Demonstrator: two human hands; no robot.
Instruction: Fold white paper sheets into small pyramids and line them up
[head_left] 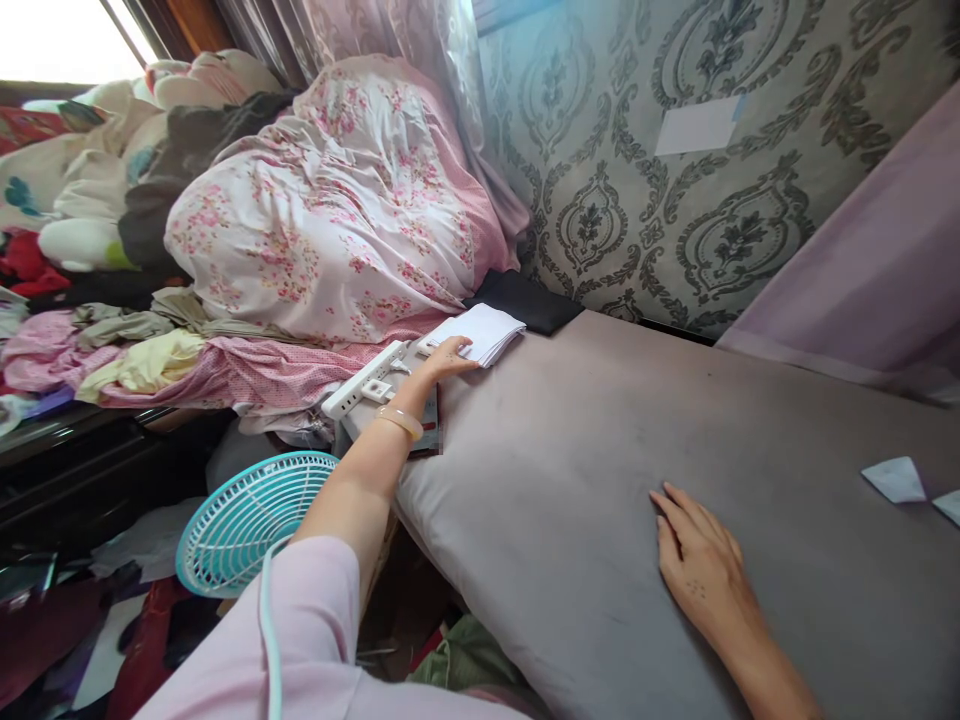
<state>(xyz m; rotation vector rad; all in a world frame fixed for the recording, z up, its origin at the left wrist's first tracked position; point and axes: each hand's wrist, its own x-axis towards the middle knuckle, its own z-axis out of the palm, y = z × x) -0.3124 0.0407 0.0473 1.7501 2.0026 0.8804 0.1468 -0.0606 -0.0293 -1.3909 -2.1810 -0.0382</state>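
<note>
My left hand (452, 360), with a pale bangle on its wrist, reaches to the far left corner of the grey-sheeted bed (555, 450). Its thumb and fingers are around the near corner of a stack of white paper (487, 330). My right hand (701, 560) rests on the sheet at the lower right. Its fingers are stretched out and nothing is in them. A black flat item (529, 300) lies just behind the stack. Beside my left forearm is a white power strip (364, 380) with plugs in it.
Two small folded papers, one a white folded paper (896, 480), lie at the right. A turquoise fan (240, 520) stands left of the bed. Piled bedding under a floral sheet (337, 210) fills the back left. A white sheet of paper (697, 127) is on the patterned wall.
</note>
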